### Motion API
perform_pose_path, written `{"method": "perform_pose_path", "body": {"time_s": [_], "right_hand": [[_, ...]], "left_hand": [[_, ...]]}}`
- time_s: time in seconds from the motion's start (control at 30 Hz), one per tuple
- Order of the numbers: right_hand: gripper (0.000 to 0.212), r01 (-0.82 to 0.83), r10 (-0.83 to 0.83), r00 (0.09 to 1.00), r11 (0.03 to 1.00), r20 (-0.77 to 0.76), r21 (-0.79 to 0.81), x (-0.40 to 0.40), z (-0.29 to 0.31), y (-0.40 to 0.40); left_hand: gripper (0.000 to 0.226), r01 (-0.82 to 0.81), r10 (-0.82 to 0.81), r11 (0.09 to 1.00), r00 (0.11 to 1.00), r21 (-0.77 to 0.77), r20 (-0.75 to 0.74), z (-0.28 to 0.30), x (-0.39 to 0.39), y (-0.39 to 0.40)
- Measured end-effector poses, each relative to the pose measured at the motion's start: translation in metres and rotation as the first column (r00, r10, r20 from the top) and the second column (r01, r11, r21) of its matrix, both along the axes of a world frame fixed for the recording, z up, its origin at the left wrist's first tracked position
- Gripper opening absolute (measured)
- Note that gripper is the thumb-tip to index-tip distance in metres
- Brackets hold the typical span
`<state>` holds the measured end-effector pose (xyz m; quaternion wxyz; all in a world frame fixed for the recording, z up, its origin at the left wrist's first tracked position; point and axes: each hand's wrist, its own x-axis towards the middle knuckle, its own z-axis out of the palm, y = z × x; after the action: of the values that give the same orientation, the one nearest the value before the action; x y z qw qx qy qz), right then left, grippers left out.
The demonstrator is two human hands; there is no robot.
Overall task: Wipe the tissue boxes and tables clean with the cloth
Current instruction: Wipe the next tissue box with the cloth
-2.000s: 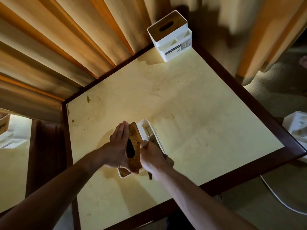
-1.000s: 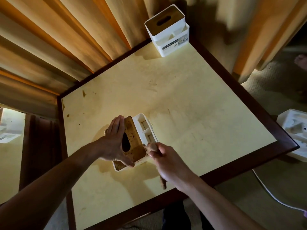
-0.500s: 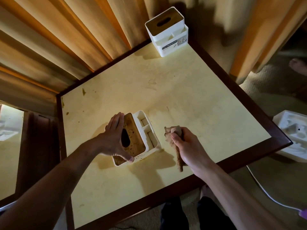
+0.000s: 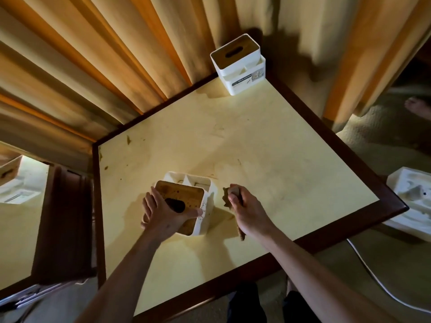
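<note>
1. Near tissue box [image 4: 195, 207]: white, stained wooden lid with dark oval slot, open side compartments on its far side; stands upright on the table, near its front-left part; held from the left and over the lid.
2. Far tissue box [image 4: 240, 66]: white, wooden slotted lid, label on front; upright at the table's far corner.
3. Cloth [image 4: 231, 201]: brownish, bunched, just right of the near box, one end hanging down.
4. Table [image 4: 268, 145]: pale yellow top, dark wood rim, brown stains at left.
</note>
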<state>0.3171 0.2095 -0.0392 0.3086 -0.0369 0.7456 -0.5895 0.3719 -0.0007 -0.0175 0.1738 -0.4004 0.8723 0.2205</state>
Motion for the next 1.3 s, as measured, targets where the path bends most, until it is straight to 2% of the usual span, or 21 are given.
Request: {"method": "perform_pose_path", "body": {"time_s": [0.13, 0.27, 0.43, 0.5, 0.6, 0.67, 0.73, 0.83, 0.93, 1.03, 1.13, 1.2, 1.3], "right_hand": [[0.014, -0.020, 0.021, 0.999, 1.000, -0.033, 0.018, 0.002, -0.008, -0.007], [0.021, 0.001, -0.001, 1.000, 1.000, -0.029, 0.000, 0.002, -0.011, -0.008], [0.027, 0.016, -0.015, 1.000, 0.999, 0.012, -0.047, 0.001, -0.017, -0.007], [0.027, 0.003, 0.002, 0.999, 0.994, 0.043, -0.107, 0.000, -0.020, -0.005], [0.023, -0.046, 0.064, 0.994, 0.982, 0.089, -0.184, 0.000, -0.022, -0.001], [0.025, -0.049, 0.099, 0.978, 0.964, 0.185, -0.260, 0.001, -0.024, 0.000], [0.026, -0.021, 0.117, 0.950, 0.949, 0.290, -0.314, 0.003, -0.023, -0.001], [0.025, 0.024, 0.111, 0.911, 0.946, 0.396, -0.322, 0.007, -0.023, -0.012], [0.024, 0.046, 0.097, 0.890, 0.952, 0.445, -0.301, 0.016, -0.029, -0.034], [0.038, 0.082, 0.073, 0.901, 0.940, 0.427, -0.332, 0.022, -0.043, -0.059], [0.029, 0.115, -0.003, 0.929, 0.953, 0.371, -0.282, 0.013, -0.052, -0.078], [0.035, 0.108, -0.028, 0.937, 0.971, 0.347, -0.211, 0.002, -0.057, -0.087], [0.032, 0.120, -0.012, 0.920, 0.960, 0.392, -0.252, -0.016, -0.063, -0.098]], "left_hand": [[0.173, -0.191, 0.190, 0.982, 0.981, -0.007, -0.028, -0.002, -0.004, 0.025], [0.163, -0.343, 0.343, 0.939, 0.939, -0.038, 0.008, -0.005, -0.009, 0.044], [0.163, -0.391, 0.391, 0.920, 0.920, -0.004, 0.036, -0.002, -0.012, 0.050], [0.162, -0.316, 0.316, 0.949, 0.948, -0.005, 0.036, 0.000, -0.010, 0.045], [0.159, 0.064, -0.063, 0.998, 0.997, -0.011, 0.032, 0.003, -0.002, 0.028], [0.159, 0.296, -0.298, 0.954, 0.947, 0.040, 0.121, 0.010, -0.003, 0.014], [0.162, 0.417, -0.421, 0.906, 0.872, 0.071, 0.249, 0.014, -0.011, 0.001], [0.162, 0.469, -0.473, 0.877, 0.806, 0.103, 0.357, 0.013, -0.024, -0.014], [0.156, 0.504, -0.505, 0.857, 0.781, 0.106, 0.368, 0.012, -0.029, -0.019], [0.153, 0.516, -0.511, 0.852, 0.785, 0.086, 0.350, 0.011, -0.028, -0.019], [0.153, 0.520, -0.509, 0.852, 0.793, 0.062, 0.335, 0.008, -0.028, -0.021], [0.152, 0.517, -0.507, 0.854, 0.799, 0.063, 0.322, 0.007, -0.028, -0.022], [0.152, 0.512, -0.509, 0.855, 0.802, 0.078, 0.313, 0.008, -0.028, -0.022]]}}
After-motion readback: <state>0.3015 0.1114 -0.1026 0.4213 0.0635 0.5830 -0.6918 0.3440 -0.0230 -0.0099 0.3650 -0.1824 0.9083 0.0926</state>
